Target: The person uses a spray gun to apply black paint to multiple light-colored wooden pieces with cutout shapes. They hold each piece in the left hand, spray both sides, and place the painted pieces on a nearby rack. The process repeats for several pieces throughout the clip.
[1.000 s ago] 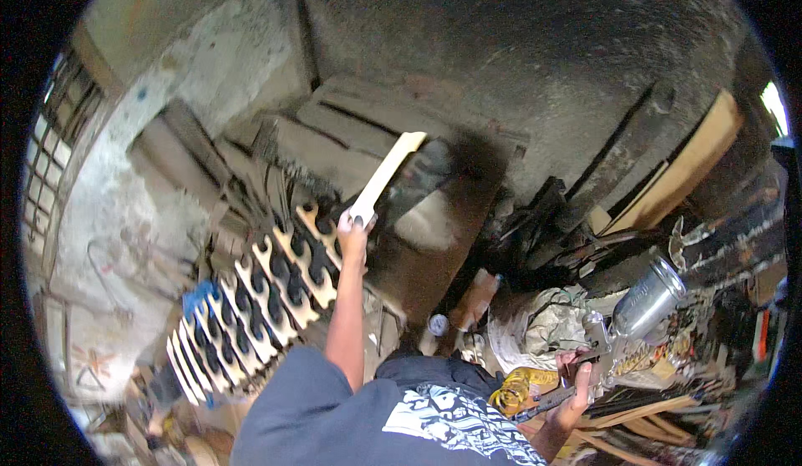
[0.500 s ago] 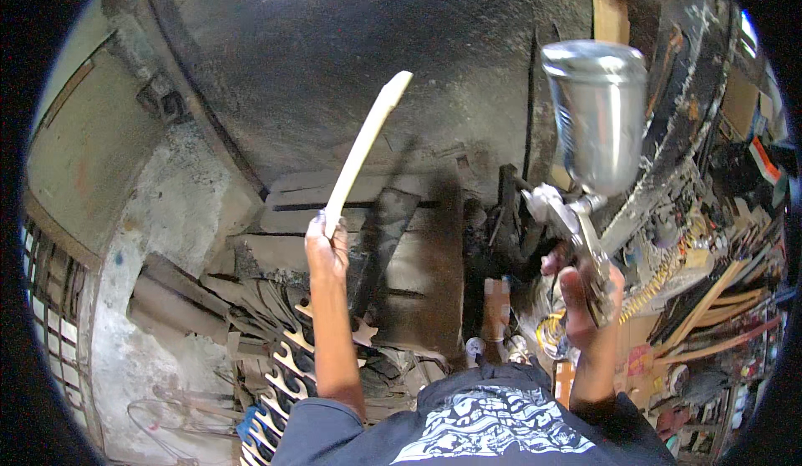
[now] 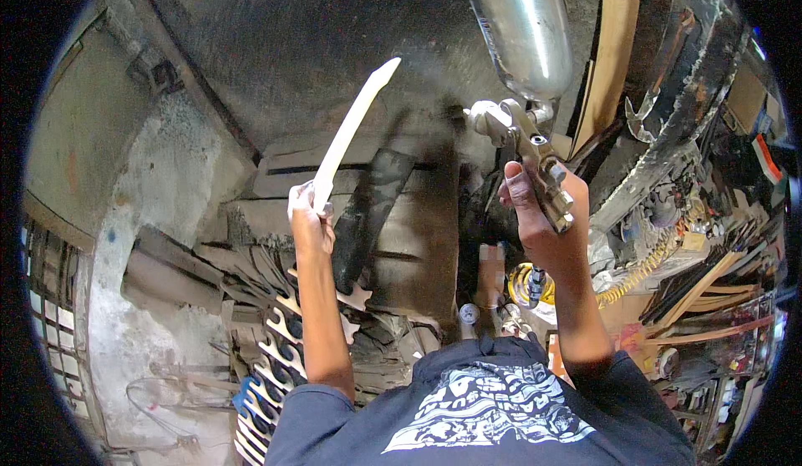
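Note:
My left hand (image 3: 312, 213) grips the lower end of a long, pale, slightly curved wooden piece (image 3: 355, 128), which slants up and to the right. In my right hand (image 3: 543, 215) is a metal spray gun (image 3: 522, 136), my fingers wrapped round its handle. A shiny silver cup (image 3: 526, 36) sits on top of the gun. The gun's nozzle points left toward the wooden piece, with a gap between them. A faint haze shows near the wood's upper tip.
Several pale forked wooden pieces (image 3: 280, 332) stand in a row at lower left. A yellow coiled air hose (image 3: 626, 291) runs at the right, near stacked wooden strips (image 3: 702, 295). A dark, stained wall (image 3: 334, 48) rises ahead. A tall board (image 3: 606, 57) leans behind the gun.
The spray gun and my right hand have moved up and left, closer to the wooden piece. My left hand has shifted slightly up and left, still holding the piece.

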Tool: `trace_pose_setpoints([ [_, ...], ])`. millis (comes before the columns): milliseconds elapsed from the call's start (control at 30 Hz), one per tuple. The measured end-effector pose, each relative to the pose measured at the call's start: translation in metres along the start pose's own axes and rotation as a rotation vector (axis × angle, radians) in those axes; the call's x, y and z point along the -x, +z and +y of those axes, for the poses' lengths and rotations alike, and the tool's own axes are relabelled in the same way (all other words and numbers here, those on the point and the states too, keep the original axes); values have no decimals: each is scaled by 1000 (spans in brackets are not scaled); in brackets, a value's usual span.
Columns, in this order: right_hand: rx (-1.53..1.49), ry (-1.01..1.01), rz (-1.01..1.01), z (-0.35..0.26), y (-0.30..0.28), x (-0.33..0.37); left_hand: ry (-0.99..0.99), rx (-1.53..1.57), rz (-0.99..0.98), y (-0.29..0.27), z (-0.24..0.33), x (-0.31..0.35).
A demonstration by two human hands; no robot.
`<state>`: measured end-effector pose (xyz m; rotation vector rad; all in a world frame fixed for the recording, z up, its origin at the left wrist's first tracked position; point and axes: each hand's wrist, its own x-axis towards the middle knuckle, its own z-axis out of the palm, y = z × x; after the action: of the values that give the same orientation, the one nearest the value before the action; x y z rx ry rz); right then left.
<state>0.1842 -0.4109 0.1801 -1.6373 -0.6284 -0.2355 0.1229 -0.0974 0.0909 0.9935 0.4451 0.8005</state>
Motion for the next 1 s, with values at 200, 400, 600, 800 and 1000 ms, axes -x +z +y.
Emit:
trace_pose_setpoints([
  [200, -96, 122, -110, -18, 5, 25, -11, 9, -23, -1, 0, 4],
  [400, -250, 168, -140, -26, -1, 28, -5, 19, -19, -8, 2, 10],
  [600, -23, 127, -23, 1, -10, -10, -28, 8, -38, -22, 7, 23],
  [800, -133, 124, -66, -5, -4, 6, -8, 49, -68, -21, -2, 20],
  [1000, -205, 299, -262, -23, 3, 40, -52, 150, 2, -1, -9, 0],
])
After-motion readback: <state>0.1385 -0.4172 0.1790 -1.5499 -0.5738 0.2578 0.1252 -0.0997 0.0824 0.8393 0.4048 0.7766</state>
